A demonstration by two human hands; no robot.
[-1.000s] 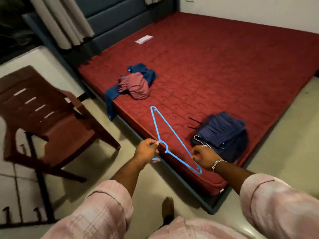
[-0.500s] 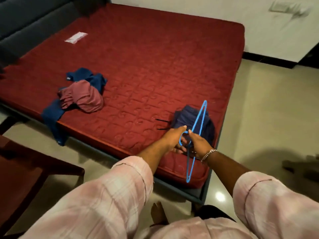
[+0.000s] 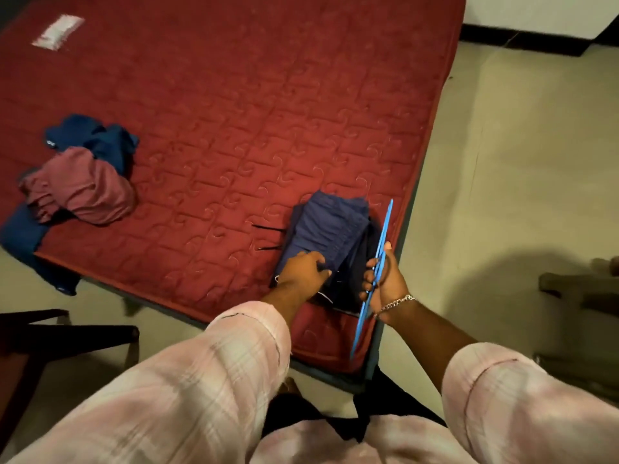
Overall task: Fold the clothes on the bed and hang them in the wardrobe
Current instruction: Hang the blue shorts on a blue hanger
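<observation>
Near the lower right corner of the red mattress (image 3: 234,105), just right of centre in the frame, sat the folded navy clothes (image 3: 330,226), a neat stack right by the bed's edge with a couple of thin dark cords sticking out to its left. The left hand (image 3: 303,271) was down on the near end of that stack, fingers curled over the fabric, so the grip looked closed on the cloth, though I couldn't tell how firmly. The right hand (image 3: 385,279) had its grip wrapped tight around the blue hanger (image 3: 376,262), which was seen almost edge-on, running as a thin slanted line from above the stack down past the wrist toward the mattress corner. There was a silver bracelet (image 3: 395,303) on that wrist, and both arms had pale pink checked sleeves (image 3: 214,373) filling the bottom of the frame. Over on the left side of the frame, well apart from the folded stack, a crumpled maroon garment (image 3: 80,189) was lying on top of a rumpled blue garment (image 3: 100,139), part of which hung over the mattress edge toward the floor (image 3: 519,162). A small white slip (image 3: 57,31) lay flat on the mattress in the upper left. A bit of dark chair (image 3: 67,333) poked in at the lower left, and something blurry sat at the right edge that I couldn't make out.
</observation>
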